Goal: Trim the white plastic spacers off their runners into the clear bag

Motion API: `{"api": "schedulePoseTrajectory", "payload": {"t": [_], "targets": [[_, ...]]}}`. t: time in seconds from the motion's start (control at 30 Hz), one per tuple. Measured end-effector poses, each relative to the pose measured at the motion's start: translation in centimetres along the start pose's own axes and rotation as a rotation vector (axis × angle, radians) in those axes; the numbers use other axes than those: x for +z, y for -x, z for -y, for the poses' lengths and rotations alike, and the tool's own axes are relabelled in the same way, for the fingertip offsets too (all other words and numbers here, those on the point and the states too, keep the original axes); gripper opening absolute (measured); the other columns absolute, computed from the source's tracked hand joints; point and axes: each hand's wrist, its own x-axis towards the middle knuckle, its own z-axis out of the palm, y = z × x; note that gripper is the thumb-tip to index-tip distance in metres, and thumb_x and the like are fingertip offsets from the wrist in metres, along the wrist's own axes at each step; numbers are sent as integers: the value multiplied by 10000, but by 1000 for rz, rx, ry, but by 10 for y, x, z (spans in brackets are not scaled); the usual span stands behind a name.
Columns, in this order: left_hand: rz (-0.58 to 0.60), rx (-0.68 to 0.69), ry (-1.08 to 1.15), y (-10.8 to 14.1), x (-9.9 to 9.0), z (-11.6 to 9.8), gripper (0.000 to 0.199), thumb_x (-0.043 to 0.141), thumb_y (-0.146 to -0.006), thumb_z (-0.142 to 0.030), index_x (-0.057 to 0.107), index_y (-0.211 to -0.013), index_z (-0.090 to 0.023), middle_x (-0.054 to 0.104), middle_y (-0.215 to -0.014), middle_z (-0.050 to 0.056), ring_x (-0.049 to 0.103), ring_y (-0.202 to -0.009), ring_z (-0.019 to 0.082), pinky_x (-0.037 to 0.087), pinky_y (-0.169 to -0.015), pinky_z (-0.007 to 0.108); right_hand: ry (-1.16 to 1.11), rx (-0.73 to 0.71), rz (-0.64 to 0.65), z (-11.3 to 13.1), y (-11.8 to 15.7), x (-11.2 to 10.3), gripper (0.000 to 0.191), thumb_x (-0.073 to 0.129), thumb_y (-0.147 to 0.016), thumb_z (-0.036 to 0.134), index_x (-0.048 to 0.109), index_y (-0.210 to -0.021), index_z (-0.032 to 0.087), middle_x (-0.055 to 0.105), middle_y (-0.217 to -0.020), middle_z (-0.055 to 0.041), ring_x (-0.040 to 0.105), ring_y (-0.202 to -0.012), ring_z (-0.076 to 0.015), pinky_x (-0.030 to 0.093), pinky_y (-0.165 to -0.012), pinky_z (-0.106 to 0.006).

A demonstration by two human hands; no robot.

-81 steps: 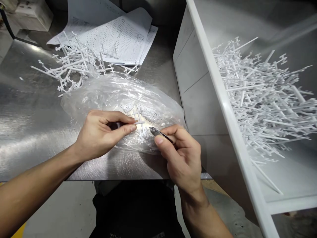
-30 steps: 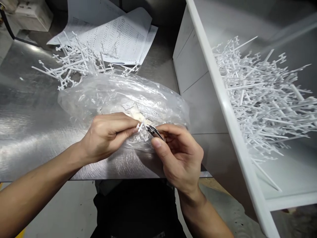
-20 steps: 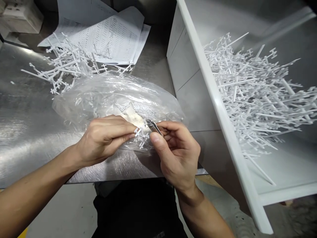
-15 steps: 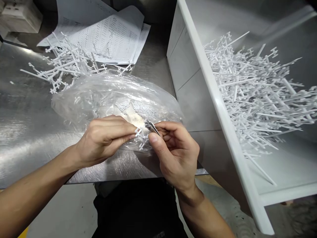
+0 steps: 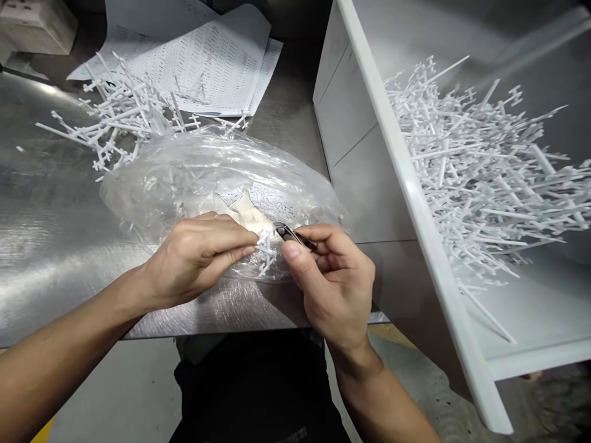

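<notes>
Between thumb and fingers, my left hand [image 5: 203,258] pinches a small white plastic branched piece [image 5: 266,255], which looks like a moulding sprue. My right hand [image 5: 335,274] is closed on a nail clipper [image 5: 292,234], its metal jaws pointing left, close to the top of the white piece. Whether the jaws touch the plastic I cannot tell. Beneath both hands lies a clear plastic bag [image 5: 221,160] with small pale and grey bits in its opening [image 5: 252,212]. The inner fingers of my left hand are hidden.
A pile of white sprues [image 5: 133,117] lies at the back left of the metal table [image 5: 55,246], partly over printed sheets [image 5: 217,58]. On the right stands a white bin [image 5: 406,178] with a heap of sprues [image 5: 480,172]. A pale block [image 5: 39,24] sits back left.
The nail clipper has turned a little and shifted slightly right in my right hand. The white piece has tilted slightly in my left hand. The view has moved a little.
</notes>
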Motion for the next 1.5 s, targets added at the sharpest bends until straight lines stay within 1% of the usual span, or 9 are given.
{"api": "schedulePoseTrajectory", "payload": {"t": [0.2, 0.4, 0.5, 0.67, 0.83, 1.0, 1.13, 1.3, 1.5], "targets": [[20, -48, -4, -1, -2, -1, 137, 659, -1051, -171, 777, -1040, -239, 789, -814, 1, 755, -750, 152, 621, -735, 308, -39, 20, 89, 2, 3, -1, 111, 828, -903, 197, 740, -969, 213, 598, -679, 63, 486, -520, -68, 411, -453, -191], [9, -14, -11, -2, -2, -2, 147, 663, -1045, -168, 774, -1063, -263, 826, -878, -9, 775, -753, 150, 657, -791, 329, -28, -3, 120, -1, 5, 0, 96, 825, -933, 218, 747, -988, 228, 563, -647, 68, 489, -519, -82, 410, -450, -205], [3, 20, -27, -2, -1, -2, 158, 666, -1037, -136, 759, -1083, -255, 839, -921, -4, 784, -773, 144, 654, -798, 323, 4, -7, 109, -1, 5, 0, 99, 822, -933, 235, 744, -994, 225, 585, -658, 59, 495, -520, -89, 419, -452, -216], [5, 7, -40, -1, 0, -3, 163, 661, -1040, -161, 758, -1057, -291, 841, -922, -9, 798, -782, 163, 660, -799, 334, 44, -7, 91, 1, 4, -1, 91, 805, -960, 274, 731, -963, 220, 635, -679, 44, 509, -536, -98, 428, -477, -240], [4, 13, -83, -2, 2, -4, 128, 653, -1051, -158, 761, -1032, -224, 811, -840, 4, 762, -732, 153, 629, -750, 313, -41, 38, 101, 3, 1, 2, 115, 756, -1001, 249, 705, -904, 214, 580, -596, 77, 434, -460, -73, 410, -464, -240], [-21, -72, -38, -1, 0, -4, 140, 660, -1055, -170, 796, -1045, -203, 819, -856, 14, 771, -746, 137, 619, -718, 244, -118, 46, 64, 2, 0, 3, 67, 782, -954, 232, 717, -963, 219, 571, -607, 81, 434, -453, -72, 380, -429, -223], [-87, -185, 48, -1, -2, -6, 100, 725, -1027, -193, 823, -1038, -209, 852, -933, 11, 792, -750, 124, 643, -711, 187, -25, 15, 89, 4, 4, -1, 76, 801, -914, 206, 729, -936, 217, 577, -624, 70, 443, -477, -73, 381, -443, -217], [-154, -228, 84, -1, -2, -7, 118, 740, -1013, -182, 844, -1029, -235, 871, -996, 8, 834, -820, 163, 697, -766, 218, 69, -14, 139, 6, 5, -4, 81, 816, -885, 217, 736, -874, 218, 541, -592, 68, 453, -493, -89, 371, -440, -223], [-161, -203, 39, -2, -3, -6, 136, 751, -1006, -178, 852, -1031, -265, 874, -1026, -8, 848, -835, 174, 722, -782, 236, 87, -19, 127, 5, 5, -2, 87, 817, -889, 228, 732, -878, 217, 540, -580, 67, 451, -479, -94, 375, -428, -232]]}}
